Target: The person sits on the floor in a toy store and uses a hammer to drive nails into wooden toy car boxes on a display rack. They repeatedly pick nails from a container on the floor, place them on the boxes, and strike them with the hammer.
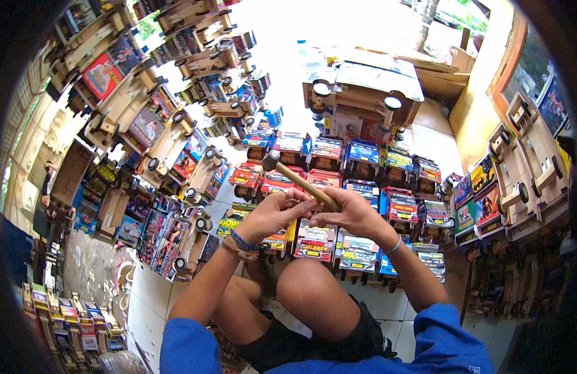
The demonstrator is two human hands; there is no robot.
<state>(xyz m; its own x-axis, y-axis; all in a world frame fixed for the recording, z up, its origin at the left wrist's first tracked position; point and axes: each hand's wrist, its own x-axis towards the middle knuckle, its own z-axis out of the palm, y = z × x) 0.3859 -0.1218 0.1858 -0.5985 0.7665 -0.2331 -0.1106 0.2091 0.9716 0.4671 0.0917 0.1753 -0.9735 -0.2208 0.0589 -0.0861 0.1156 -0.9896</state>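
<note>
A hammer (301,181) with a dark rounded head and a pale wooden handle slants in front of me, its head up and to the left. My right hand (356,217) is closed round the lower end of the handle. Close against it, my left hand (273,217) has its fingers drawn together under the handle. Whatever small thing may be between those fingertips is hidden. Both hands are above my knees, over rows of colourful toy trucks (315,242) standing on the floor.
Tall stacks of wooden toy trucks (129,124) rise at my left. More trucks lean on their sides at the right, wheels outward (523,192). Ahead, a large wheeled wooden truck body (369,81) stands behind the rows. White floor tiles (152,293) show at the lower left.
</note>
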